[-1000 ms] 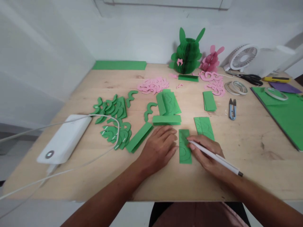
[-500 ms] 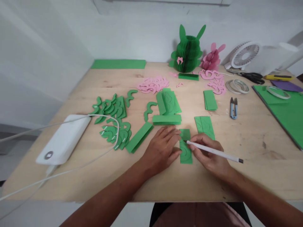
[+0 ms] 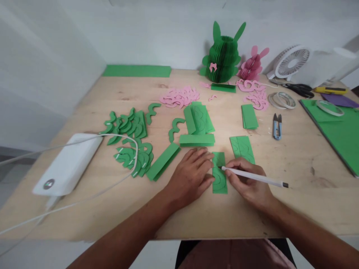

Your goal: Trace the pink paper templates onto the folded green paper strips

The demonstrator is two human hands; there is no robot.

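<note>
A narrow green paper strip (image 3: 219, 183) with curved lines drawn on it lies near the table's front. My left hand (image 3: 193, 172) rests flat at its left edge, fingers stretched out, the fingertips touching the paper. In my right hand (image 3: 246, 183) is a white pencil (image 3: 258, 176) with a black end, its dark point on the strip's upper half. Just behind my right hand lies another green paper piece (image 3: 242, 148) with drawn curves. Folded green strips (image 3: 197, 140) and a marked green stack (image 3: 199, 118) sit beyond my left hand.
Cut green wavy pieces (image 3: 134, 158), a white power bank (image 3: 67, 164) and its looping cable (image 3: 137, 149) are at left. Pink cutouts (image 3: 181, 97) and a green honeycomb paper figure (image 3: 223, 56) stand farther back. Blue thread snips (image 3: 277, 127), tape rolls (image 3: 282, 100) and scissors (image 3: 300, 89) lie right.
The camera view has shifted slightly. The pencil's point has moved a little on the strip, while my left hand stays at the paper's edge.
</note>
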